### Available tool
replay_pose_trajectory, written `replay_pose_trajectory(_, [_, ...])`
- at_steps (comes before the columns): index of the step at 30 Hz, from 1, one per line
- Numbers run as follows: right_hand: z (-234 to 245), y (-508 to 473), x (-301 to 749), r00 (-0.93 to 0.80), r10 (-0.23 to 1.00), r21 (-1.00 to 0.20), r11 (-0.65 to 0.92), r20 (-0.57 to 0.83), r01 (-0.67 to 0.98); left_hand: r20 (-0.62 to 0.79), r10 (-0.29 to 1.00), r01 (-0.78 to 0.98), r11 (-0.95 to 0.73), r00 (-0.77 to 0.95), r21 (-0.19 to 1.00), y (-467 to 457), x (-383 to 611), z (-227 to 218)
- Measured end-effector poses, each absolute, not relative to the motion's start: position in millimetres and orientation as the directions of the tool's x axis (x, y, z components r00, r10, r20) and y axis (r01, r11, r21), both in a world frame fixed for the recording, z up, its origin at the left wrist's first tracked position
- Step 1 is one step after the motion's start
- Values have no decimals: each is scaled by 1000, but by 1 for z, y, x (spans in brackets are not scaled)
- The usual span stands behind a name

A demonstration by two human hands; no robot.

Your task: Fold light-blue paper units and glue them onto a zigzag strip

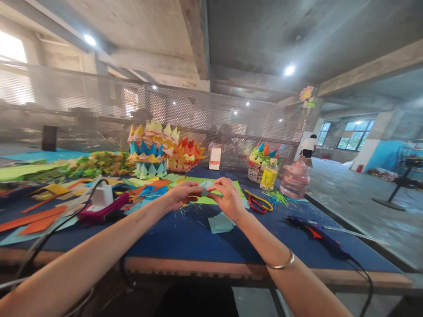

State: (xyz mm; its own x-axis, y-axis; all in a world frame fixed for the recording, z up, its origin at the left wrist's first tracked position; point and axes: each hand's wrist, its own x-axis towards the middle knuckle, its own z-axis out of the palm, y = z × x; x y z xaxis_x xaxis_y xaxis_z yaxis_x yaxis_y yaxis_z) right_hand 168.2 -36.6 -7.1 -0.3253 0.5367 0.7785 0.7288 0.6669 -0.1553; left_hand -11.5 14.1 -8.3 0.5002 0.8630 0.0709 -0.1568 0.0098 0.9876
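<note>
Both my hands are raised over the blue table top [185,240] and pinch the same small pale green piece of paper [207,185]. My left hand [182,194] grips its left end with closed fingers. My right hand [227,198] grips its right end, thumb and fingers pressed together; a gold bangle sits on that wrist. Below my right hand lies a small stack of pale green paper squares [220,223]. A green sheet [211,199] lies flat behind my hands.
A blue glue gun [315,233] with its cable lies at the right. Scissors [258,201], a yellow bottle [269,175] and a pink jar [295,178] stand nearby. Folded paper models [152,149] sit at the back, paper strips and a charger [103,197] at the left. A person stands far right.
</note>
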Motion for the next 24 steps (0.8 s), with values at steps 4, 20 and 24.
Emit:
replay_pose_trajectory(4, [-7, -35, 169, -283, 544, -193, 659, 790, 727, 95, 853, -135, -29, 513, 990, 15, -11, -11])
replay_pose_trajectory(20, [-12, -32, 166, -158, 614, -354, 625, 774, 696, 141, 818, -150, -68, 558, 986, 13, -8, -14])
replay_pose_trajectory(24, [-16, -29, 166, -71, 646, -441, 593, 760, 673, 149, 817, -160, -70, 557, 985, 12, -8, -13])
